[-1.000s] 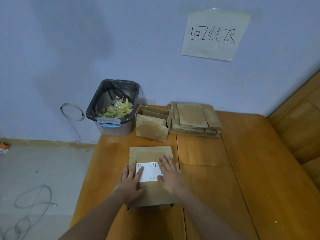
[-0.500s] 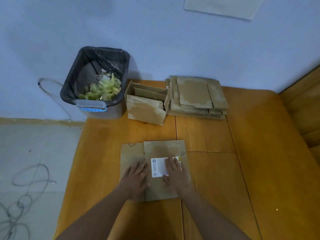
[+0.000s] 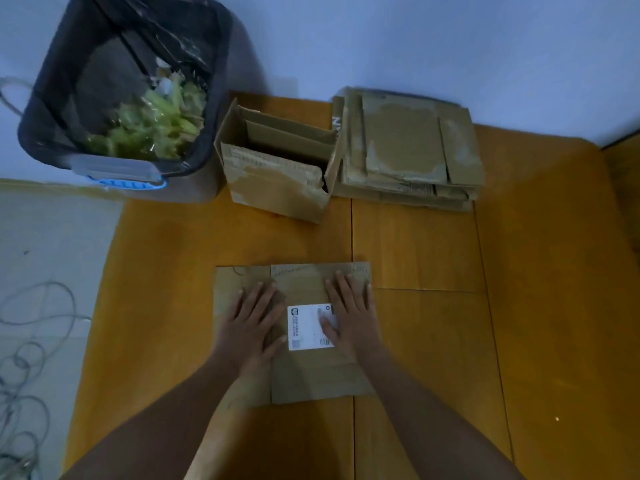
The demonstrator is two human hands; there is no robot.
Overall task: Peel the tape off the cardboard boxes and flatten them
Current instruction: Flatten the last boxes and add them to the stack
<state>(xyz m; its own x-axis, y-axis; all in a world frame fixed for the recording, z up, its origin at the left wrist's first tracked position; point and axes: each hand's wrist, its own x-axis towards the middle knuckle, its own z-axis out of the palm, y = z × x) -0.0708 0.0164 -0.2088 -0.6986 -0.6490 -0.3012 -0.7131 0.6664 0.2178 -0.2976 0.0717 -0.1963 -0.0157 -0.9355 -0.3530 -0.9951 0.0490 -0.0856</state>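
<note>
Head view, looking steeply down: two bare forearms reach in from the lower edge onto a wooden worktop (image 3: 433, 254). Nearest lies a flattened cardboard box (image 3: 304, 375), flat on the worktop, its narrower left panel showing beside a wider right panel. Left hand (image 3: 251, 323) rests palm-down across the seam between those panels, grip spread, fingers straight and slightly fanned, pressing on the cardboard. Right hand (image 3: 349, 313) lies palm-down on the right panel, grip likewise spread with fingers straight, its thumb side covering the right edge of a white shipping label (image 3: 306, 329) stuck to the box. Neither hand curls round anything. Beyond, well apart from the flat piece, an open cardboard box (image 3: 277, 188) stands upright with flaps raised, its front face scuffed pale. Just beside it on the right sits a stack of flattened boxes (image 3: 408, 150), edges roughly squared, top sheet also scuffed pale. Left of the open box, off the worktop's corner, stands a bin (image 3: 207, 46) lined with a black bag, holding a tangle of yellow-green tape strips (image 3: 152, 126). Grey floor at left carries loose loops of cable (image 3: 20, 358). A pale blue wall (image 3: 415, 39) closes the far side.
</note>
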